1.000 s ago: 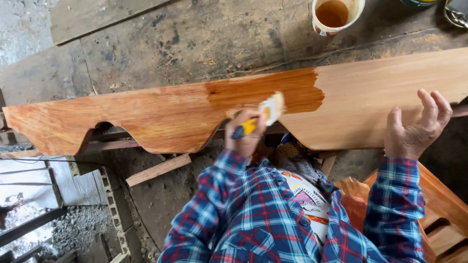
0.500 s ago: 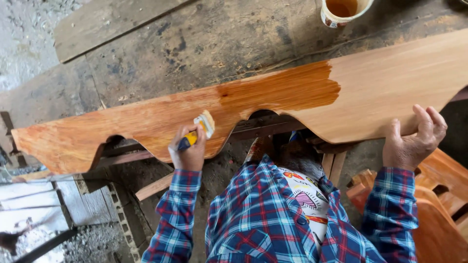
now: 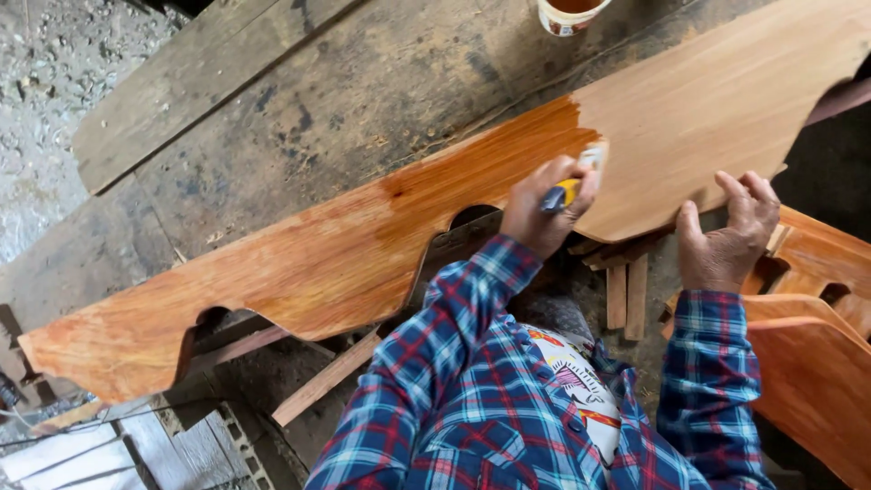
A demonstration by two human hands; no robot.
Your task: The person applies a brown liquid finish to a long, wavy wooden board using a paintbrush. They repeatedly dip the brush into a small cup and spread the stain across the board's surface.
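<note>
Board (image 3: 363, 245) long axis runs from lower left of the frame up to the upper right, scalloped edge toward you, left stretch dark and wet, right stretch pale. Your left hand (image 3: 544, 204) is clamped round a yellow-handled brush (image 3: 573, 181), bristles pointing up-right at the wet/pale boundary. Your right hand (image 3: 726, 236) lies fingers spread against the board's near edge, right of centre. White cup (image 3: 567, 14) at top edge, amber liquid inside.

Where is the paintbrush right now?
In the head view, the paintbrush is right of centre, gripped in the left hand, its bristles on the long wooden board where the darker wet finish meets bare wood.
</note>
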